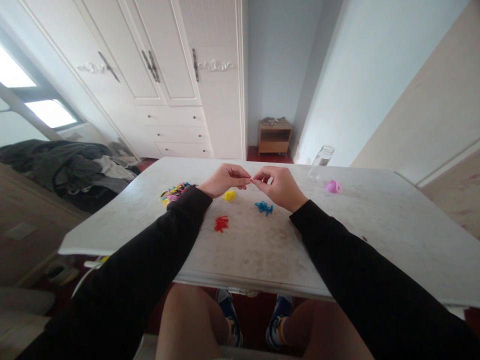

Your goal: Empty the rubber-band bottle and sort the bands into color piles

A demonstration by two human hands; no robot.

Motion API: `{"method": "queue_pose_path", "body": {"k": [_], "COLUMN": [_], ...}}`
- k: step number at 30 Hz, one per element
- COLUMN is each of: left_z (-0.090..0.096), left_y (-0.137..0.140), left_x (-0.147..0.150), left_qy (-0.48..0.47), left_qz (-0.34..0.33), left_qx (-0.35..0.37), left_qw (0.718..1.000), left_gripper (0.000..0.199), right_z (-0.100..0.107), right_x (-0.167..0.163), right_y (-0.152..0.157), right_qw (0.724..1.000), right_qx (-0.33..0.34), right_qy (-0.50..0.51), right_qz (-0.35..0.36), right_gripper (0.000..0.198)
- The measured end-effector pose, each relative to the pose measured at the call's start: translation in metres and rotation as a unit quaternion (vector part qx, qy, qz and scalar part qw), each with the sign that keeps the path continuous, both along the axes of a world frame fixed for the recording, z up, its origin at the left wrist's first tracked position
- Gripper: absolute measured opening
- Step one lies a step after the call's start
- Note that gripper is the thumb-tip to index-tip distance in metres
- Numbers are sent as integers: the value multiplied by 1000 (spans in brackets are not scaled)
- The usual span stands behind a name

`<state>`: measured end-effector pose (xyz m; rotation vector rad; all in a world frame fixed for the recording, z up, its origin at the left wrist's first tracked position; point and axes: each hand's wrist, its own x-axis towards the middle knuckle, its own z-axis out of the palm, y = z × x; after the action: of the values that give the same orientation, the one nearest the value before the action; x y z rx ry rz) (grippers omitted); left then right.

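Over the far middle of the white table, my left hand [230, 179] and my right hand [275, 185] meet at the fingertips. Both are closed in a pinch on a small reddish band [251, 180], mostly hidden by the fingers. Below my left hand lies a small pile of yellow rubber bands [229, 195]. Blue rubber bands [264, 208] lie in a loose heap under my right hand. Nearer to me is a pile of red rubber bands [221, 223]. A larger mixed-colour pile [176, 193] sits left of my left wrist, partly covered by the sleeve.
A clear glass jar [321, 162] stands at the table's far right, with a pink-purple round object [333, 186] beside it. The stained white table [240, 255] ends just before my knees. Dark clothes [67, 170] are heaped at left. A white wardrobe [168, 90] stands beyond.
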<state>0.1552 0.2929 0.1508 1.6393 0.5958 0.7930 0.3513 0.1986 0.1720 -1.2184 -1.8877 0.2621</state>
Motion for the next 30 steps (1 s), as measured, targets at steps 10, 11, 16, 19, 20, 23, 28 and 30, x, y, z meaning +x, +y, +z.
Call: {"method": "queue_pose_path", "body": {"k": [10, 11, 16, 19, 20, 23, 28, 30], "left_z": [0, 0, 1, 3, 4, 6, 7, 6], "left_y": [1, 1, -2, -4, -5, -6, -7, -7], "left_x": [0, 0, 1, 1, 0, 0, 0, -1], "left_qy": [-1, -2, -11, -12, -10, -3, 2, 3], "left_qz": [-9, -11, -22, -25, -25, -27, -27, -32], "left_qx": [-9, -11, -31, -43, -45, -48, -46, -35], "left_qw": [1000, 1000, 999, 999, 999, 999, 999, 999], "left_gripper": [38, 39, 42, 43, 43, 39, 35, 34], "right_z": [-5, -5, -5, -5, -5, -5, -5, -5], "right_x": [1, 1, 2, 3, 3, 3, 3, 2], "right_y": [2, 2, 2, 2, 2, 2, 2, 2], "right_qw": [999, 999, 999, 998, 998, 998, 998, 998], "right_qx": [17, 20, 19, 16, 14, 8, 3, 1], "right_qy": [-41, -44, -47, -47, -49, -55, -53, -52], "right_qz": [7, 7, -13, -30, -32, -35, -38, -36], "right_gripper": [3, 4, 7, 10, 11, 13, 15, 14]}}
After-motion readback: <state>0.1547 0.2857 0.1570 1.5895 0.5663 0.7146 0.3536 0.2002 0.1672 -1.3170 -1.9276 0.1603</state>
